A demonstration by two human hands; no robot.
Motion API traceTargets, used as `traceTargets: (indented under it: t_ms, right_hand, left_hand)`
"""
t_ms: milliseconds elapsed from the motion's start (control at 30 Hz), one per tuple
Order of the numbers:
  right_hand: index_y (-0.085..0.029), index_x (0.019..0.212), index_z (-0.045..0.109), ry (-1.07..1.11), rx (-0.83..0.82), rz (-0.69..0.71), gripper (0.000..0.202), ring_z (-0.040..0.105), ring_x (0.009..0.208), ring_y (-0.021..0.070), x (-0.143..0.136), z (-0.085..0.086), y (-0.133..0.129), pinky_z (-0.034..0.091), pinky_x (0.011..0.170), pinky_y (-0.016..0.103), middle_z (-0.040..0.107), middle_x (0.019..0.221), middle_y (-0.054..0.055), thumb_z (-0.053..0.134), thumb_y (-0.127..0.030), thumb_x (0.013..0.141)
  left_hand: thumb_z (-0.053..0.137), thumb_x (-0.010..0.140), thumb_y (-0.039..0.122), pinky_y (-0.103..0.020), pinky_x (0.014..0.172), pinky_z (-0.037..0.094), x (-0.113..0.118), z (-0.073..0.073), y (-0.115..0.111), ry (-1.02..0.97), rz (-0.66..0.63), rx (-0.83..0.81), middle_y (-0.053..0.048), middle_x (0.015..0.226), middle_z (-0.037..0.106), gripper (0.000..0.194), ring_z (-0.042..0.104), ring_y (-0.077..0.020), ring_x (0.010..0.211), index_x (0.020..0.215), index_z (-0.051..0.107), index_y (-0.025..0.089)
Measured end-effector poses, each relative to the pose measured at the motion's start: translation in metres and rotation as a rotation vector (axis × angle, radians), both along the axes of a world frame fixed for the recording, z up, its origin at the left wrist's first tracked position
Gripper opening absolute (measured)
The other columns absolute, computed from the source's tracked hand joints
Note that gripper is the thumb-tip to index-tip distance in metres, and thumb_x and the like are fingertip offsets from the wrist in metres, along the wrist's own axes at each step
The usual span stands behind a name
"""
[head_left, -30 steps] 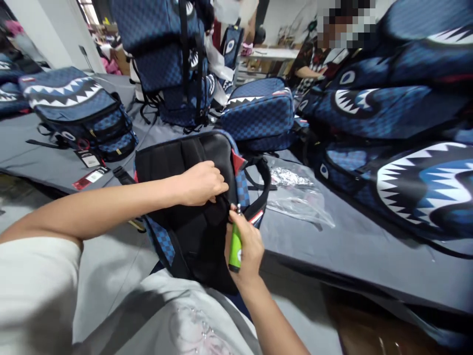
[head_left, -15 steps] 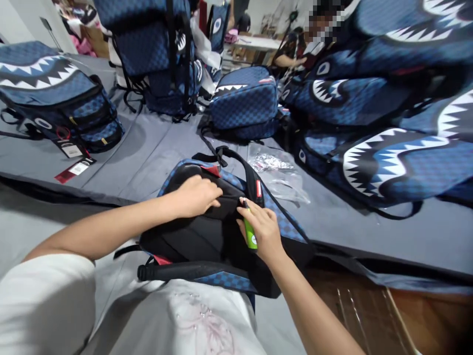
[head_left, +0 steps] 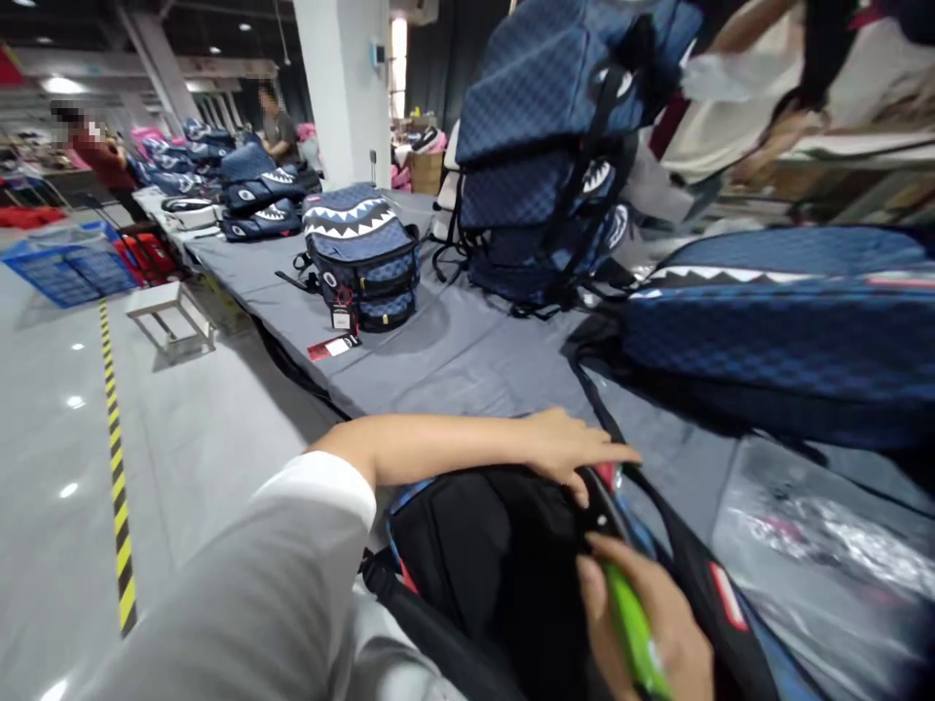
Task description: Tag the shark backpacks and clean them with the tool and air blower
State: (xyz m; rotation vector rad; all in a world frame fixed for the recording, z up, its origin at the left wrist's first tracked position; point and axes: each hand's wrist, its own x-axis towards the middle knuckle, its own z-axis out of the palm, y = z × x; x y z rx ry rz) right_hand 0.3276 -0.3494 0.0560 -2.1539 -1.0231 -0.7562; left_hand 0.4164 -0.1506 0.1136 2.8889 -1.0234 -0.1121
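A black-backed backpack point(head_left: 504, 565) with blue checked sides lies before me on the table, its back panel up. My left hand point(head_left: 566, 450) reaches across its far end, fingers stretched out and apart near a red tab; it seems to rest on the edge there. In my right hand point(head_left: 657, 623) is a slim bright green tool point(head_left: 632, 623) with a dark tip, held over the panel's right part. Motion blurs the tool, and its exact kind cannot be made out. A black strap point(head_left: 679, 535) with a red label runs along the right side.
Beyond stand a shark-mouth backpack point(head_left: 361, 258) with hang tags point(head_left: 334, 346), a tall backpack stack point(head_left: 541, 146) and a blue checked bag point(head_left: 774, 341). Clear plastic point(head_left: 825, 526) lies at right. On the left floor are a metal stool point(head_left: 171, 307) and a blue crate point(head_left: 62, 263). Other people stand farther off.
The view has swung left, bringing the aisle and a pillar into sight. My left hand has moved to the backpack's far edge and its fingers have straightened; my right hand still holds the green tool.
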Motion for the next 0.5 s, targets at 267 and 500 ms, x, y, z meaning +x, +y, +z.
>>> traceTargets:
  t_ms: [267,500]
  right_hand:
    - [-0.020,0.105,0.062,0.005,-0.059,0.016,0.017,0.071,0.073,0.0236,-0.007,-0.003,-0.015,0.057,0.069,0.035,0.072,0.090,0.008,0.055,-0.032,0.095]
    - [-0.023,0.106,0.064,0.123,-0.006,0.083,0.019,0.072,0.076,0.0250,-0.002,-0.010,-0.019,0.059,0.073,0.036,0.073,0.092,0.006,0.057,-0.035,0.091]
  left_hand:
    - [0.070,0.078,0.050,-0.054,0.105,0.034,-0.059,0.007,-0.008,-0.257,-0.016,0.010,-0.016,0.153,0.034,0.103,0.037,-0.0367,0.135,0.159,0.015,0.015]
    - [0.078,0.071,0.046,-0.061,0.106,0.033,-0.036,-0.018,-0.020,-0.281,0.075,0.118,-0.016,0.155,0.032,0.116,0.033,-0.0391,0.136,0.159,0.009,0.016]
